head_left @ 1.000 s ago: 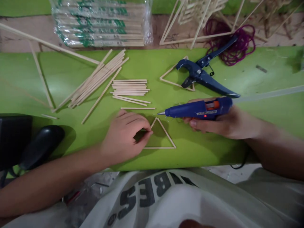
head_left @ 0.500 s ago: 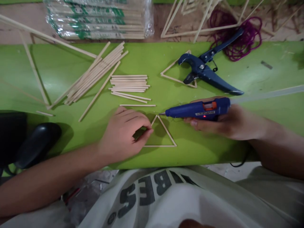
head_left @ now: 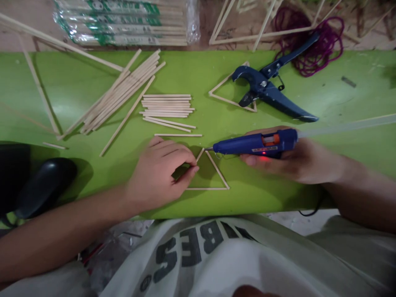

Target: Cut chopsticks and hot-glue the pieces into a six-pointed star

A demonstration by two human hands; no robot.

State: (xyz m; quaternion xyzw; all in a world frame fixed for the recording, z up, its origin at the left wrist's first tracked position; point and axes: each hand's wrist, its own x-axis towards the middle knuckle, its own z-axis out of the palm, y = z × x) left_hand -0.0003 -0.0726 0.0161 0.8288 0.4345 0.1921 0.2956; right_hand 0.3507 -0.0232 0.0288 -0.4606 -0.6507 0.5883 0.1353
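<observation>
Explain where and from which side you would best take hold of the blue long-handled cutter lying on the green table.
Probably its lower handle, from the right. The blue long-handled cutter lies flat, jaws pointing left over a thin wooden stick triangle; that handle rests on bare green table.

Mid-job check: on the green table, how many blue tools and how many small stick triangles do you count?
Blue tools: 2 (glue gun, cutter)
Small stick triangles: 2 (near triangle, far triangle)
Total: 4
</observation>
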